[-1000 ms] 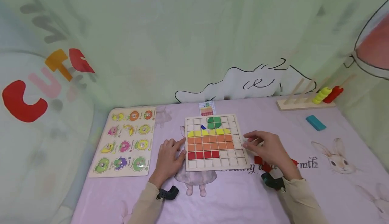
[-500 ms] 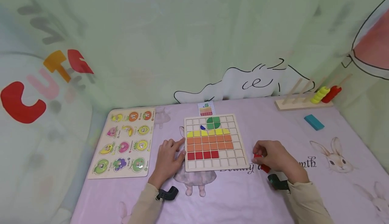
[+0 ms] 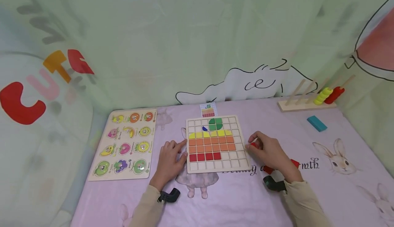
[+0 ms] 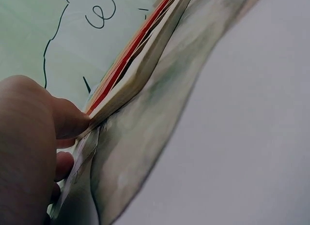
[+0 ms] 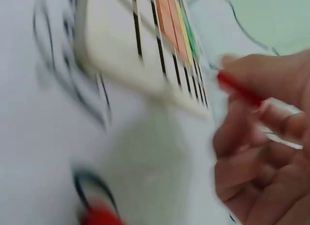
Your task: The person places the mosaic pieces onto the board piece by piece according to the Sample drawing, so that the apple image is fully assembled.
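Note:
A wooden grid board (image 3: 200, 167) lies mid-table with green, blue, yellow, orange and red tiles in its squares; the lower red row (image 3: 205, 156) fills only its left part. My left hand (image 3: 170, 164) rests by the board's left side, index fingertip and thumb touching its edge. In the left wrist view, the thumb (image 4: 72, 119) presses against that edge. Just off the board's right edge, my right hand (image 3: 271, 151) pinches a small red tile (image 5: 240, 89) between thumb and fingers. Loose red tiles (image 3: 268, 169) lie on the cloth below that hand, partly covered by it.
A fruit puzzle board (image 3: 92, 175) lies at the left. Behind the grid board is a small picture card (image 3: 208, 110). At the right back stand a peg rack (image 3: 284, 108) with yellow and red beads and, nearer, a teal block (image 3: 317, 123).
My right hand went down right to the loose red tiles, then came back up left toward the board with a red tile pinched. The left hand stays at the board's edge.

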The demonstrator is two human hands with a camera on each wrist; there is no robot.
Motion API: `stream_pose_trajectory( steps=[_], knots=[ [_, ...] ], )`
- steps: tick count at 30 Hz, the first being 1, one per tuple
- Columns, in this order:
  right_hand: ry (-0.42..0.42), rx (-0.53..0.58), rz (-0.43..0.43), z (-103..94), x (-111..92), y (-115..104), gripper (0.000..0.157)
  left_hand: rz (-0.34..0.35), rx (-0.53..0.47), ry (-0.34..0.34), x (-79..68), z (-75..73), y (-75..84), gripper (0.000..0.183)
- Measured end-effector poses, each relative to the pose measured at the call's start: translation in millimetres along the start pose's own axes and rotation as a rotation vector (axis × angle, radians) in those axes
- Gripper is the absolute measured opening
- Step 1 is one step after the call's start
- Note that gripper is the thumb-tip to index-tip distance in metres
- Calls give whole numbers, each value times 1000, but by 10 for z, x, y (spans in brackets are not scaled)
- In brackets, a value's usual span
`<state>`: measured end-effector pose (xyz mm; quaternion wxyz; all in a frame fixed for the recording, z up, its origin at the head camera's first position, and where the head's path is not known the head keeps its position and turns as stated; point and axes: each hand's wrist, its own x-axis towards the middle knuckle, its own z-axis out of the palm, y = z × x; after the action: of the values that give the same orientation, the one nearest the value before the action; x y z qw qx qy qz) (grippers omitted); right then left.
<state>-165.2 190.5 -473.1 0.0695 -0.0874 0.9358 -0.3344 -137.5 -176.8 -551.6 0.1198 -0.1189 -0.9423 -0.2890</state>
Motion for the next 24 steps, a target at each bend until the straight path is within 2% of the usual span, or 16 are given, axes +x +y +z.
stream_pose_trajectory(
  steps=[4, 9, 12, 15, 24],
  knots=[
    [27, 107, -6, 120, 46, -134, 30, -2, 1, 2, 3, -7, -1, 49],
    [-48, 170, -56, 273, 71, -236, 32, 7, 3, 10, -1, -4, 4, 49],
    [-115, 171, -116, 355, 69, -249, 30, 15, 0, 15, -7, -3, 5, 49],
    [-144, 165, -152, 417, 70, -247, 29, 13, -7, 14, -7, -5, 4, 48],
    [-98, 113, -154, 536, 77, -283, 32, 1, -15, 3, -4, -10, 4, 49]
  ],
)
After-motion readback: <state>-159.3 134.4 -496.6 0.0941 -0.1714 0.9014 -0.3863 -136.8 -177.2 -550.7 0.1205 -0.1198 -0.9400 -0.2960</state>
